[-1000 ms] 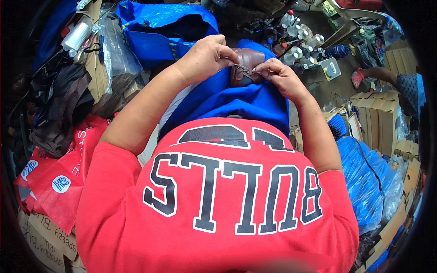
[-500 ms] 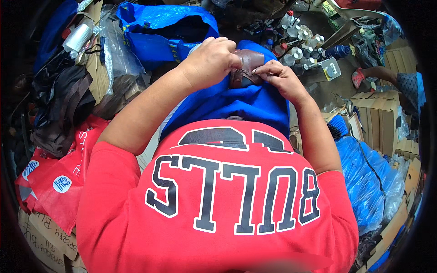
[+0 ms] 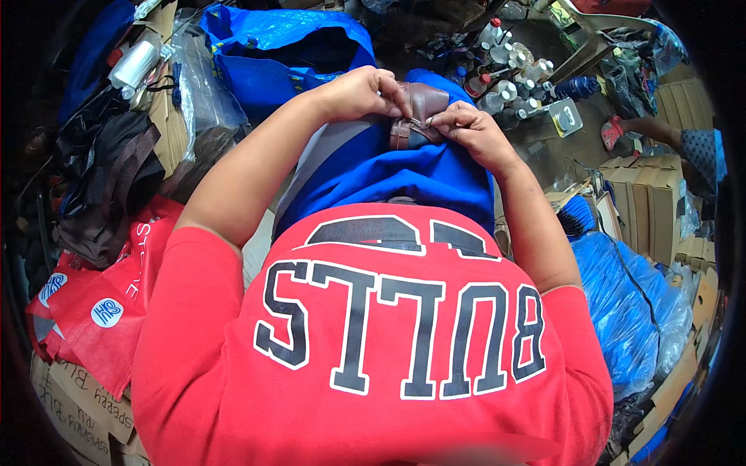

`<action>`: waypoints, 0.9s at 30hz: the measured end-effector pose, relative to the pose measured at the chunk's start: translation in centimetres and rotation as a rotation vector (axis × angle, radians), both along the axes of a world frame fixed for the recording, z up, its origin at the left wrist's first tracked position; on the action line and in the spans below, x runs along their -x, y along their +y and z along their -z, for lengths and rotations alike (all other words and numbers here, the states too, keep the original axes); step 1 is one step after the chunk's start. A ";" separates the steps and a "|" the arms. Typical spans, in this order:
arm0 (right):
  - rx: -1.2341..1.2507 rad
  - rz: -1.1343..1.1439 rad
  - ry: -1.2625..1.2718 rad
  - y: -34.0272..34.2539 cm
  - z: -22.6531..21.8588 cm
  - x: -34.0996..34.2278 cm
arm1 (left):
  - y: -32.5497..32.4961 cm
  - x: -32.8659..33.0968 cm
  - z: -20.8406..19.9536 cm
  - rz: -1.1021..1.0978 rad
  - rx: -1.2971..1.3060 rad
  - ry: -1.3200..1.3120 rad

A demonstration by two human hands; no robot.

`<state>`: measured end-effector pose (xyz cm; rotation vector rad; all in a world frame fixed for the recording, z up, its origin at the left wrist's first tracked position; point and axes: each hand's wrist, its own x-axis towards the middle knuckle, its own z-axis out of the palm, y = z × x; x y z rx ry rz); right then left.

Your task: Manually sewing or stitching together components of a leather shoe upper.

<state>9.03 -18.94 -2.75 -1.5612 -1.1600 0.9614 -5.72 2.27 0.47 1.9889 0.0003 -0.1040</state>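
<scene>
Blue cloth [image 3: 404, 172] underneath. Left hand [image 3: 361, 92], right hand [image 3: 477, 135] — both in a tight pinch, one either side of the brown shoe [image 3: 429, 98], which sits on that cloth — each gripping its thin lace [image 3: 417, 122].

The left hand [image 3: 371, 93] (curled higher a moment ago) now reaches down to the lace [image 3: 417, 122] on the brown shoe [image 3: 429, 98]

Fingers [image 3: 451, 118] on 1 brown shoe [image 3: 429, 97], red shirt [image 3: 387, 342]
</scene>
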 end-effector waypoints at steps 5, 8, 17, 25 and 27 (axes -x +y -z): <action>0.038 0.037 0.013 -0.4 -0.8 0.3 | -0.3 0.2 -0.4 0.016 -0.162 -0.069; 0.057 0.082 0.038 -0.7 -1.3 0.8 | -0.5 0.9 -1.3 0.007 -0.267 -0.027; -0.032 0.217 -0.264 -0.6 1.0 2.6 | -2.8 1.6 1.8 -0.288 0.262 0.093; -0.031 0.337 0.251 0.5 0.9 3.7 | -3.6 0.9 2.2 -0.322 0.260 0.023; -0.022 0.302 0.264 0.8 0.1 3.3 | -3.6 0.5 1.9 -0.293 0.158 -0.057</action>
